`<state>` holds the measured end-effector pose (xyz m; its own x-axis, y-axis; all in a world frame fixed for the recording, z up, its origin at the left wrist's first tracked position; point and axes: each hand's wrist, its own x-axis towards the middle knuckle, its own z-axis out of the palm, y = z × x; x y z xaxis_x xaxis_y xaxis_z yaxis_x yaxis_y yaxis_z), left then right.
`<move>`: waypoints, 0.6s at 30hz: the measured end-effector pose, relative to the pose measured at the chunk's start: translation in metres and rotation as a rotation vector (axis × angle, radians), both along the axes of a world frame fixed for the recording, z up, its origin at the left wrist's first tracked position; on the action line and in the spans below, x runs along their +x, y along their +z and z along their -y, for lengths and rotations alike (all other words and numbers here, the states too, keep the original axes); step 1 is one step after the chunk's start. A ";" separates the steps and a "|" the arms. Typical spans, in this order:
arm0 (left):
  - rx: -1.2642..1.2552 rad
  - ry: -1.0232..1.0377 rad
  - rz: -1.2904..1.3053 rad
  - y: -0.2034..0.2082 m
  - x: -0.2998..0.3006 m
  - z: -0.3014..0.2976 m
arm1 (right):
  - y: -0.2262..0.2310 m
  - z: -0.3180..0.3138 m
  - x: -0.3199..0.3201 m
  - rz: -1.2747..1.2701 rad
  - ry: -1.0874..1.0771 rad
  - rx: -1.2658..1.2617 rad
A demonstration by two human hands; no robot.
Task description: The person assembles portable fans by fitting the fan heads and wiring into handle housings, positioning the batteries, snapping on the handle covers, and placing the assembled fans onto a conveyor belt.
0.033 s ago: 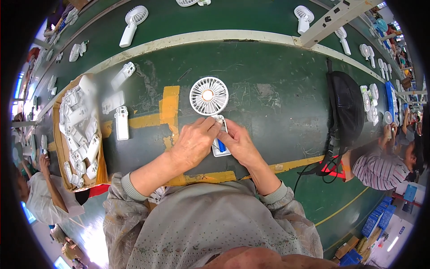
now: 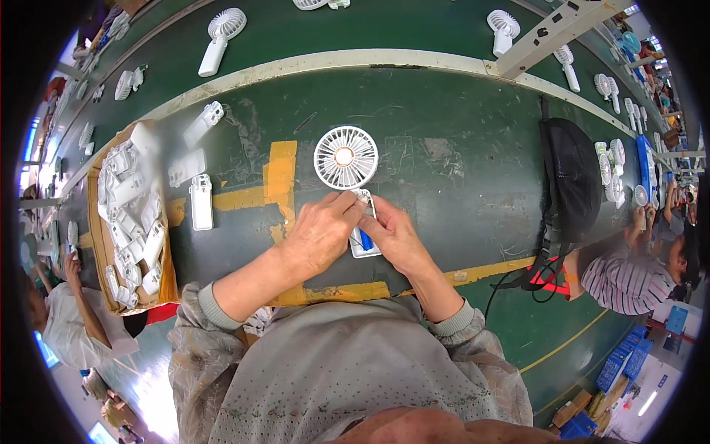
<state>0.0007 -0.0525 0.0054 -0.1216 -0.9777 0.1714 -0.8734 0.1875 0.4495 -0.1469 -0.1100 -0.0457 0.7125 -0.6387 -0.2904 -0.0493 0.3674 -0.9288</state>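
Note:
A white handheld fan (image 2: 346, 157) lies on the green bench in front of me, its round grille pointing away from me. Its handle is uncovered, and a blue cylindrical battery (image 2: 366, 240) shows inside. My left hand (image 2: 322, 231) closes with bent fingers on the neck end of the handle, just below the grille. From the other side my right hand (image 2: 393, 234) pinches the same spot with thumb and fingers. The fingertips hide most of the small parts between them. Left of the fan, a white handle cover (image 2: 201, 203) rests on the bench.
A cardboard box (image 2: 167, 275) of white handle covers stands at the left, with more covers beside it. A black bag (image 2: 571, 177) with hanging straps lies at the right. Beyond the pale rail (image 2: 333, 59) are several fans. Co-workers sit on both sides.

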 end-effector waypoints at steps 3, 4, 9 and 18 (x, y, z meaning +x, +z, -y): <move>0.054 -0.065 -0.018 0.003 0.006 0.005 | 0.004 0.002 0.000 0.022 0.011 0.066; 0.067 -0.074 -0.046 0.002 0.008 0.006 | 0.003 0.002 0.000 0.012 0.032 0.062; 0.067 -0.035 -0.116 0.007 0.006 0.007 | 0.010 0.008 0.001 0.034 0.025 0.199; -0.240 0.015 -0.266 -0.009 0.026 -0.011 | 0.016 0.012 0.012 0.026 -0.107 0.422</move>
<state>0.0269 -0.0411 -0.0040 -0.0274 -0.9069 0.4205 -0.7356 0.3031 0.6058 -0.1353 -0.1222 -0.0295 0.6589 -0.5385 -0.5253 0.0311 0.7172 -0.6962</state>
